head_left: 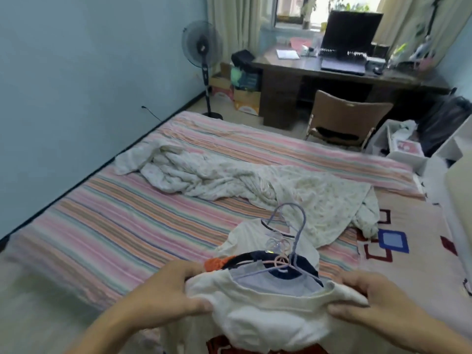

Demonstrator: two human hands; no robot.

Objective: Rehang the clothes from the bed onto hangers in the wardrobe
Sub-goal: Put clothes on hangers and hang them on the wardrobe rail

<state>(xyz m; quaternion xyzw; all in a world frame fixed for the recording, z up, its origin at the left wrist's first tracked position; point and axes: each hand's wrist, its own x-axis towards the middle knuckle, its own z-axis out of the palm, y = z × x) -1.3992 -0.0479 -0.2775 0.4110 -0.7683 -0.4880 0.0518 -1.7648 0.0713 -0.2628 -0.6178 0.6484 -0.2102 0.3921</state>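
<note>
- Left hand (166,290) grips the left shoulder of a cream shirt (268,315): fingers curled over the top, thumb pinching the fabric from below.
- Right hand (370,300) pinches the shirt's right shoulder, thumb under, fingers folded over the cloth.
- Shirt is stretched between both sets of fingers, neck opening facing away from them, near the bed's front edge.
- Just beyond the fingertips: a pale blue hanger (293,233), hook up, w/ a pink hanger (278,261) beside it; prob. the blue one sits inside the shirt's neck, but blur makes that unclear.
- Under the hangers: dark navy garment (258,258), orange garment (217,264) next to the left fingers, white top (251,236) farther out.
- Further past the fingers: crumpled white blanket (229,177) on the striped bed (107,213).
- Far side of room: desk (293,70) w/ laptop (350,34), chair (344,111), fan (201,44).
</note>
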